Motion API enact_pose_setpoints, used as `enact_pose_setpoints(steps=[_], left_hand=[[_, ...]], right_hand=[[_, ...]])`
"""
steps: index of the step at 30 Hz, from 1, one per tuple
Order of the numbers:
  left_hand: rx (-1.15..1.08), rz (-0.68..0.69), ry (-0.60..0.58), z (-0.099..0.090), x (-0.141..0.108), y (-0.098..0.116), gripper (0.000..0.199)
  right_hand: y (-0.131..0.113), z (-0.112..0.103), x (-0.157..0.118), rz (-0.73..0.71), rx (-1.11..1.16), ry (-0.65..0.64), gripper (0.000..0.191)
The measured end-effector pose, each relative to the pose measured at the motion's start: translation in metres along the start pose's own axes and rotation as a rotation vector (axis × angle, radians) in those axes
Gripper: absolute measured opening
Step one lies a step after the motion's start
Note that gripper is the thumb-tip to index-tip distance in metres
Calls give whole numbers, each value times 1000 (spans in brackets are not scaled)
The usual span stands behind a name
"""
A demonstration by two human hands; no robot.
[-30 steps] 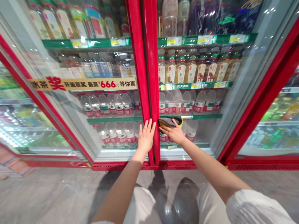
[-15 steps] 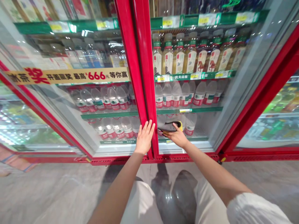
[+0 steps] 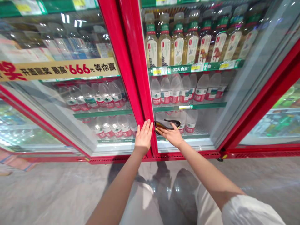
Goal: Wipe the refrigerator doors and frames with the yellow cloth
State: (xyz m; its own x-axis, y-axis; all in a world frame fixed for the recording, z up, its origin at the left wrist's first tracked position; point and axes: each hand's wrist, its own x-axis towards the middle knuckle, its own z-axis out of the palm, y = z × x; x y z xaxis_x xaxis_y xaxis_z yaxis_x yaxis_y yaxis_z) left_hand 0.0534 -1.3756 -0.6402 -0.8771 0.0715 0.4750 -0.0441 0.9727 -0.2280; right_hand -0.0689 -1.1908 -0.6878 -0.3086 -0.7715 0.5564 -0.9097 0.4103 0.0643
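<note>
My left hand (image 3: 143, 136) lies flat on the red door frame (image 3: 131, 62) of a glass-front drinks cooler, fingers stretched upward. To its right, my right hand (image 3: 171, 135) grips a cleaning cloth (image 3: 177, 122) with a black edge and some yellow, pressed toward the lower part of the right glass door. Its fingers point left, close to the frame, and the thumb is over the cloth. Behind the glass stand bottles of water (image 3: 191, 123) with red-and-white labels, partly covered by the cloth and hand.
Higher up, tea bottles (image 3: 179, 43) line a green-edged shelf (image 3: 199, 67). A yellow banner (image 3: 58, 69) crosses the left door. Red-framed coolers continue on both sides. Below is the grey, shiny floor (image 3: 70, 187), with my light trousers (image 3: 142, 203) in view.
My right hand has slid the cloth a little left and up, toward the door frame. My left hand stays on the frame. The view has come closer and tilted down.
</note>
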Motion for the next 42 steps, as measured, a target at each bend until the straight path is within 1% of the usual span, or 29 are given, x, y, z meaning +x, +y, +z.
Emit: enact_pose_setpoints(steps=[2, 4, 5, 6, 7, 9, 10, 12, 14, 15, 17, 18, 19, 20, 21, 23, 24, 25, 26, 27, 29, 31, 32, 34, 36, 38, 39, 40, 42], left_hand=[[-7, -8, 17, 2, 0, 1, 82], [-18, -12, 43, 3, 0, 4, 83], [-24, -13, 55, 4, -1, 5, 83], [-30, -15, 67, 4, -1, 6, 83], [-35, -18, 76, 4, -1, 8, 84], [-45, -28, 96, 5, -1, 10, 84], [-48, -33, 108, 5, -1, 10, 83], [-50, -40, 141, 5, -1, 12, 81], [-49, -45, 182, 7, 0, 14, 79], [-48, -51, 203, 8, 1, 16, 77], [-47, -72, 240, 12, 2, 22, 76], [-46, -80, 253, 15, 2, 26, 76], [-46, -78, 260, 18, 2, 31, 76], [-47, -62, 259, 21, 3, 36, 75], [-50, -33, 251, 24, 3, 41, 74], [-60, 39, 226, 31, 4, 50, 73], [-64, 66, 214, 34, 6, 54, 72], [-68, 80, 205, 37, 7, 58, 72], [-71, 81, 196, 40, 9, 61, 72], [-74, 75, 185, 43, 11, 64, 73], [-80, 62, 155, 48, 15, 70, 76], [-84, 57, 122, 53, 20, 76, 79], [-83, 55, 109, 56, 22, 79, 81], [-78, 50, 85, 61, 27, 85, 83], [-74, 50, 59, 64, 33, 91, 84], [-73, 43, 36, 67, 40, 96, 85], [-74, 33, 30, 67, 44, 99, 86], [-74, 21, 28, 68, 48, 102, 86], [-75, 3, 33, 68, 56, 107, 86]], right_hand=[[10, 2, -14, 134, -28, 61, 56], [15, 12, -36, 287, -72, 107, 61], [14, 19, -45, 312, -86, 108, 63], [12, 27, -51, 285, -90, 90, 63], [10, 33, -52, 216, -83, 59, 63], [8, 39, -43, 42, -53, -3, 59], [9, 39, -35, -26, -42, -5, 57], [17, 32, -19, -81, -40, 55, 54], [30, 21, -16, -41, -62, 158, 54], [35, 18, -21, 16, -81, 214, 55], [41, 17, -39, 172, -125, 305, 57], [40, 20, -49, 230, -141, 335, 57], [37, 25, -57, 254, -145, 343, 58], [34, 29, -63, 234, -136, 325, 58], [30, 33, -65, 186, -117, 290, 58], [29, 34, -58, 72, -81, 219, 58], [32, 31, -52, 49, -75, 205, 57], [38, 25, -47, 60, -81, 216, 57], [46, 19, -42, 105, -97, 252, 58], [55, 12, -41, 172, -118, 305, 59], [71, 6, -48, 324, -150, 429, 62], [77, 10, -64, 442, -152, 523, 66], [76, 15, -72, 475, -148, 543, 68], [68, 26, -84, 476, -150, 520, 69], [62, 30, -84, 376, -159, 421, 66], [65, 20, -76, 244, -162, 324, 64], [71, 12, -71, 212, -163, 302, 64], [80, 4, -68, 217, -164, 306, 64], [99, -8, -69, 328, -161, 381, 67]])
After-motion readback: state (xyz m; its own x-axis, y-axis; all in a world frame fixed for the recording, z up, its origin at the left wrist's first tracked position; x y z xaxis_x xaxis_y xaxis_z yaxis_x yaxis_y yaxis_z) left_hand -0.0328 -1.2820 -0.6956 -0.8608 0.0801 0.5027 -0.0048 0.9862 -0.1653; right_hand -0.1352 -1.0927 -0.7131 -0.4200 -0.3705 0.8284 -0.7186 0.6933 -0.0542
